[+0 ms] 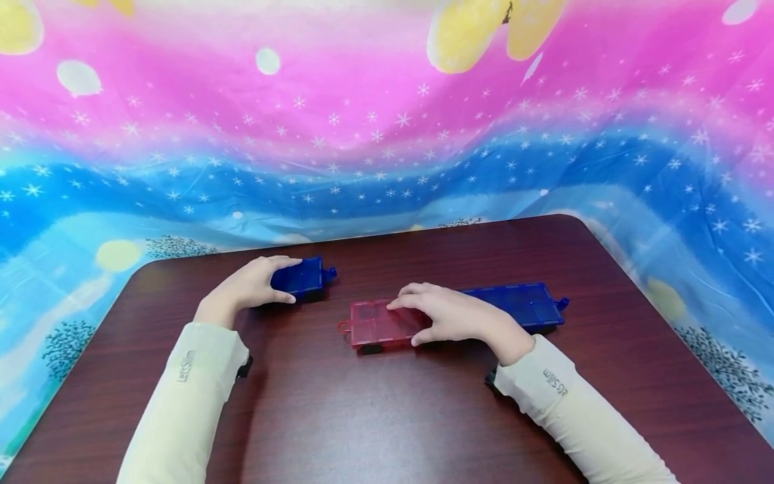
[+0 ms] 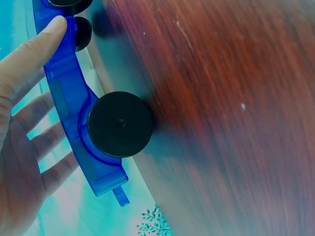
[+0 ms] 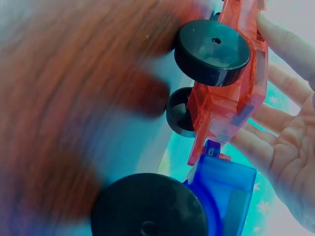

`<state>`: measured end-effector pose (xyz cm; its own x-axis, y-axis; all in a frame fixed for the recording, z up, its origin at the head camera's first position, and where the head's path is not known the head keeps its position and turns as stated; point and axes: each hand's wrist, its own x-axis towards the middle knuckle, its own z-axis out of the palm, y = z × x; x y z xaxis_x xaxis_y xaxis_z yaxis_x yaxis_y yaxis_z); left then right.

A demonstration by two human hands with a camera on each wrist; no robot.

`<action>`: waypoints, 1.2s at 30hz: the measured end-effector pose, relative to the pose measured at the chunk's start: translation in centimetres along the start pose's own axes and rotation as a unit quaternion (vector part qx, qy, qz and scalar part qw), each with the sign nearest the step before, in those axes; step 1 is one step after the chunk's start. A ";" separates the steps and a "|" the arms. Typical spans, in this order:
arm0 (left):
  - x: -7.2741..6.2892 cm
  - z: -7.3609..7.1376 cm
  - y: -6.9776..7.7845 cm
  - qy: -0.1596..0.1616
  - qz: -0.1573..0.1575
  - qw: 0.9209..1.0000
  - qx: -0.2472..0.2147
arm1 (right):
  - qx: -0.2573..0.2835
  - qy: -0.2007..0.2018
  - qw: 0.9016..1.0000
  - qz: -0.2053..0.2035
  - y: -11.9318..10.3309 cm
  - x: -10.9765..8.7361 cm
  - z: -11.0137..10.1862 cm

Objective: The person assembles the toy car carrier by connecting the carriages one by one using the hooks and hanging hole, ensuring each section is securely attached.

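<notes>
My left hand (image 1: pixel 244 286) grips a translucent blue toy car base (image 1: pixel 310 277) at the table's far left, thumb on its near side and fingers across the far side. In the left wrist view its black wheel (image 2: pixel 120 124) shows, with a small blue hitch (image 2: pixel 121 195) at one end. Near the middle, my right hand (image 1: pixel 456 314) holds a red toy car base (image 1: pixel 371 324) between thumb and fingers. A wire-like red loop (image 1: pixel 344 327) faces the left car across a gap. Behind the red one, a second blue car base (image 1: pixel 517 304) is coupled on by its hitch (image 3: pixel 212 148).
The dark wood-grain table (image 1: pixel 338 417) has rounded far corners. A pink and blue curtain (image 1: pixel 363 134) with snowflakes hangs close behind it and down both sides. Another blue hitch (image 1: pixel 562 304) sticks out from the coupled pair's right end.
</notes>
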<state>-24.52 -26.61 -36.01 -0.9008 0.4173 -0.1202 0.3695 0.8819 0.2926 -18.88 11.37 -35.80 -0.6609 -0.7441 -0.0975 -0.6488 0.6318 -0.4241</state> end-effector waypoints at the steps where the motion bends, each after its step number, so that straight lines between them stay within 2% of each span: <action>1: -0.1 -0.1 0.0 -0.001 -0.001 1.000 0.000 | 0.001 0.000 1.000 -0.001 0.0 0.0 0.0; 8: -1.3 -0.4 -0.1 0.008 0.008 1.000 0.001 | 0.000 -0.003 1.000 -0.003 0.1 -0.2 -0.1; 19: -3.7 -1.3 -0.3 0.012 -0.003 1.000 0.015 | -0.001 -0.009 1.000 -0.002 0.2 -0.3 -0.2; 28: -5.7 -1.9 1.0 0.010 -0.012 0.999 0.040 | 0.000 -0.006 1.000 -0.005 0.4 -0.4 -0.1; 36: -6.8 -1.8 1.8 0.012 -0.012 0.998 0.052 | 0.001 -0.004 1.000 -0.010 0.7 -0.3 -0.2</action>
<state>-18.15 -28.23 -33.00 -0.9148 0.3906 -0.1026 0.3675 0.9105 0.1896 -19.19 12.05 -35.91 -0.6445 -0.7584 -0.0965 -0.6614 0.6165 -0.4271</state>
